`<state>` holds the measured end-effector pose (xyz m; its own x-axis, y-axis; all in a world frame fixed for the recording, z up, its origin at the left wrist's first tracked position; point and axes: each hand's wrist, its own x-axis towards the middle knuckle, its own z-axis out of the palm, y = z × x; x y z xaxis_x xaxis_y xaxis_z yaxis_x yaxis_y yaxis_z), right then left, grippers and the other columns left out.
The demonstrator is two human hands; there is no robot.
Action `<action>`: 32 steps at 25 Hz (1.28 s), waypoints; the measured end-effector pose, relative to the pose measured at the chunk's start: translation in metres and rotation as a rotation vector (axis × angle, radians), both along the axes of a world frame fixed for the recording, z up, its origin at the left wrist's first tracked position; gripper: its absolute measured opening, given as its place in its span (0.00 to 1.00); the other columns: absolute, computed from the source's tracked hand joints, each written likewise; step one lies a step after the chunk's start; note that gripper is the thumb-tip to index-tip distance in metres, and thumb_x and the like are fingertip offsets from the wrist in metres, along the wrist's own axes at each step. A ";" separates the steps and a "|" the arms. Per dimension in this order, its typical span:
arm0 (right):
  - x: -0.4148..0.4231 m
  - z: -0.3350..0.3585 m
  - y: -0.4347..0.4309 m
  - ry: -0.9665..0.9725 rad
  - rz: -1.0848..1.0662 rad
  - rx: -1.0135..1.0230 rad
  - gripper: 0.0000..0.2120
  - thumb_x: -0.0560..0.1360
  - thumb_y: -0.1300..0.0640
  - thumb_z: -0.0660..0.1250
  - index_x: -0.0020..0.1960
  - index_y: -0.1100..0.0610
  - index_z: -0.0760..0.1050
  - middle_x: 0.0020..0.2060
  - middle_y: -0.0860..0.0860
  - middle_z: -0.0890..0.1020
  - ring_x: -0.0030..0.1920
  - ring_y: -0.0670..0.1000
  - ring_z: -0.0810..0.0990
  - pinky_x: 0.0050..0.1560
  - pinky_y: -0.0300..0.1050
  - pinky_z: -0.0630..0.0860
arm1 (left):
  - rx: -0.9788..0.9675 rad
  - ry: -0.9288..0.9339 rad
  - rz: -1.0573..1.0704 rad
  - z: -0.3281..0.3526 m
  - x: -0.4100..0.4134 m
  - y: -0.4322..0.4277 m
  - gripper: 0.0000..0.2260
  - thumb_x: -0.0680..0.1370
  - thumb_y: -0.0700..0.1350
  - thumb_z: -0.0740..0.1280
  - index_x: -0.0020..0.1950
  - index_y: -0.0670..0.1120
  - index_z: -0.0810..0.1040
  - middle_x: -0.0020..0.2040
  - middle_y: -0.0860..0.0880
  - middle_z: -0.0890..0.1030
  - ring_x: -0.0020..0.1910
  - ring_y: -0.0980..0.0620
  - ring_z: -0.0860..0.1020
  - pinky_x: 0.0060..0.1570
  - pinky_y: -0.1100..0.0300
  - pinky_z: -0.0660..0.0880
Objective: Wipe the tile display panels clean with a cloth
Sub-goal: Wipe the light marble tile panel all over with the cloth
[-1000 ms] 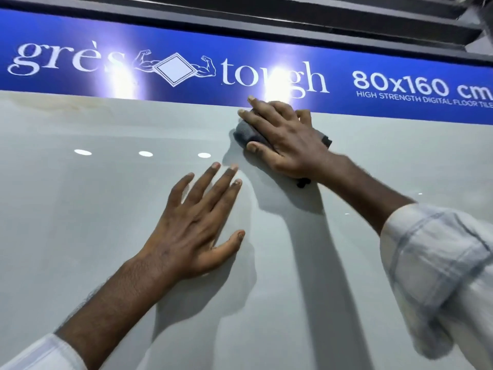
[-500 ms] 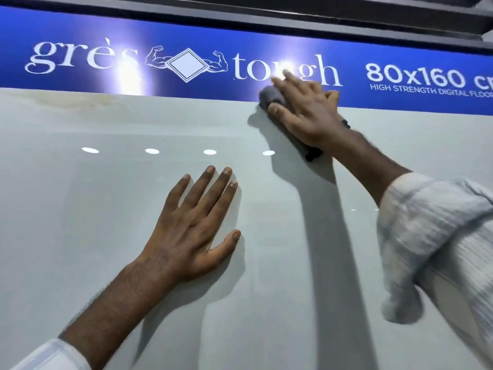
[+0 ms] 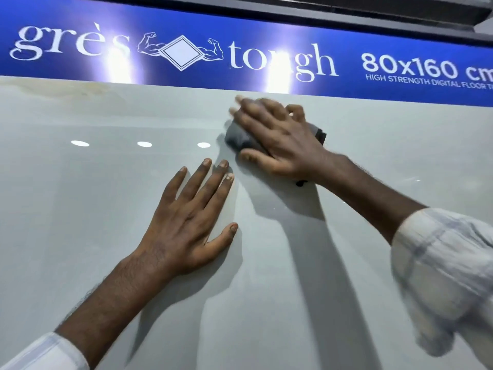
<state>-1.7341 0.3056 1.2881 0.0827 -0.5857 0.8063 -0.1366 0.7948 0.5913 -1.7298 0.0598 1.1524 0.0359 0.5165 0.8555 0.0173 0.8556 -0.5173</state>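
A glossy pale grey tile panel [image 3: 93, 209] fills most of the view. My left hand [image 3: 192, 222] lies flat on it near the middle, fingers straight and spread. Up and to the right, my right hand [image 3: 280, 140] presses a folded dark grey cloth [image 3: 237, 138] against the panel just below the banner, fingers stretched over the cloth, thumb along its lower edge. The cloth peeks out at the left of the hand and behind the wrist. My right fingertips are blurred. The cloth sits close above my left fingertips.
A blue banner [image 3: 400, 49] with white lettering "grès tough 80x160 cm" runs along the panel's top edge, under a dark frame [image 3: 320, 12]. Ceiling lights reflect as bright spots [image 3: 144, 144] on the tile. A faint beige stain [image 3: 53, 86] marks the top left corner.
My right hand with the cloth rose to the banner's edge, then came back down and left, close to my left fingertips. My left hand stayed flat in place.
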 end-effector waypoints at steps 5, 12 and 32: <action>0.008 0.026 0.041 -0.115 0.054 -0.363 0.38 0.78 0.29 0.48 0.84 0.44 0.55 0.84 0.45 0.54 0.79 0.55 0.60 0.67 0.62 0.58 | 0.017 -0.006 -0.025 -0.014 0.000 0.002 0.35 0.82 0.60 0.54 0.84 0.41 0.60 0.85 0.43 0.57 0.84 0.42 0.55 0.79 0.37 0.57; 0.008 -0.010 0.059 -0.071 0.022 0.012 0.38 0.79 0.29 0.55 0.83 0.46 0.58 0.84 0.46 0.56 0.78 0.54 0.61 0.68 0.58 0.62 | 0.031 -0.015 -0.028 -0.037 0.001 0.003 0.34 0.82 0.60 0.55 0.83 0.40 0.63 0.84 0.42 0.59 0.84 0.41 0.56 0.79 0.38 0.56; 0.007 -0.078 0.069 -0.036 0.028 -0.021 0.35 0.80 0.33 0.58 0.82 0.46 0.61 0.83 0.49 0.59 0.78 0.56 0.65 0.66 0.61 0.64 | 0.041 -0.056 -0.059 -0.086 0.006 0.005 0.34 0.82 0.59 0.57 0.82 0.39 0.63 0.84 0.40 0.58 0.84 0.39 0.55 0.79 0.34 0.56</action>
